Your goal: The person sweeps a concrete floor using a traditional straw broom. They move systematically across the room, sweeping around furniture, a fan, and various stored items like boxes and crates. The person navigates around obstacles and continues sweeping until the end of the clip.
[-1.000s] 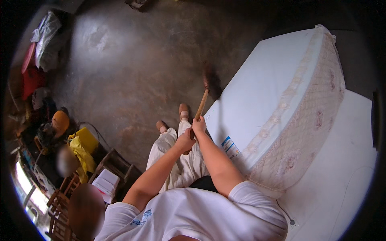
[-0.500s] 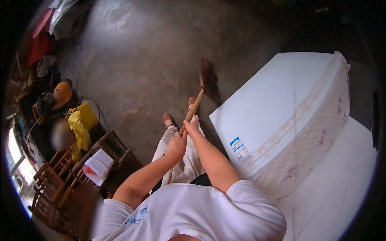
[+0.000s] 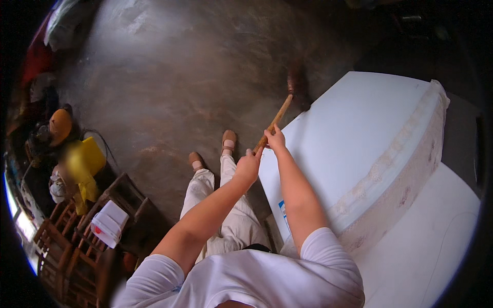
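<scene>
A broom (image 3: 281, 111) with a light wooden handle slants away from me toward the far right. Its dark reddish-brown head rests at or close to the floor, blurred and partly lost in shadow near the white appliance's far left corner. Lower down, my left hand (image 3: 248, 167) is closed round the handle near its end. Just beyond it my right hand (image 3: 276, 138) grips the handle farther along, beside the left edge of the white appliance (image 3: 349, 138). Both forearms reach out to the right of my legs.
Brown floor (image 3: 169, 97) stretches ahead. Lace cloth (image 3: 398, 203) hangs over the appliance's right side. To my left stand wooden chairs (image 3: 56, 246), a white bucket (image 3: 110, 224), a yellow container (image 3: 91, 156) and an orange cap-like thing (image 3: 60, 126). My shoes (image 3: 228, 139) are on the floor.
Both hands have moved right and slightly away with the broom, its head now nearer the appliance's far corner. The view has shifted a little; both hands keep their grip.
</scene>
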The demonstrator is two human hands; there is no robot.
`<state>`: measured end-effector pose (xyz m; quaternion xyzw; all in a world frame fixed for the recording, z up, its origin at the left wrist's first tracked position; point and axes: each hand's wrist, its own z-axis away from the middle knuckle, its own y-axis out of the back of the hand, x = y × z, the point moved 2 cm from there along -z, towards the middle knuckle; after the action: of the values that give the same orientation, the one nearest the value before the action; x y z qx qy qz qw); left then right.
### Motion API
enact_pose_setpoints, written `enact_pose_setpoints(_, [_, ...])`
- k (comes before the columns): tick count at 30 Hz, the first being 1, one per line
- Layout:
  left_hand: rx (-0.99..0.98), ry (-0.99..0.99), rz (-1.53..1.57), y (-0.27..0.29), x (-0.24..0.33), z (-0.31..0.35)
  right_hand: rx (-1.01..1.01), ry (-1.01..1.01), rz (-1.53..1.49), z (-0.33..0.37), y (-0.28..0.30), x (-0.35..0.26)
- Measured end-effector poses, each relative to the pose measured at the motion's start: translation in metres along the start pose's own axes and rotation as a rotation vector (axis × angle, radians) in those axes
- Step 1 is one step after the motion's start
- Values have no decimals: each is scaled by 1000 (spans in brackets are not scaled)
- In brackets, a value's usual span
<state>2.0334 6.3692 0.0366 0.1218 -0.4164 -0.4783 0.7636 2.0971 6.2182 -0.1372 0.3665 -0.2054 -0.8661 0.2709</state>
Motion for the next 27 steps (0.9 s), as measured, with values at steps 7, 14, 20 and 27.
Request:
enact_pose_setpoints(7, [16, 196, 99, 40, -85, 86, -134, 4, -56, 74, -96, -59])
enact_pose_setpoints(14, [87, 460, 231, 68, -120, 215, -487, -218, 2, 203, -175, -137])
enact_pose_setpoints(20, [228, 390, 430, 55, -97, 163, 9, 245, 33, 146, -160, -118])
enact_pose_setpoints(27, [275, 448, 437, 3, -107, 61, -129, 44, 234, 43, -154, -106])
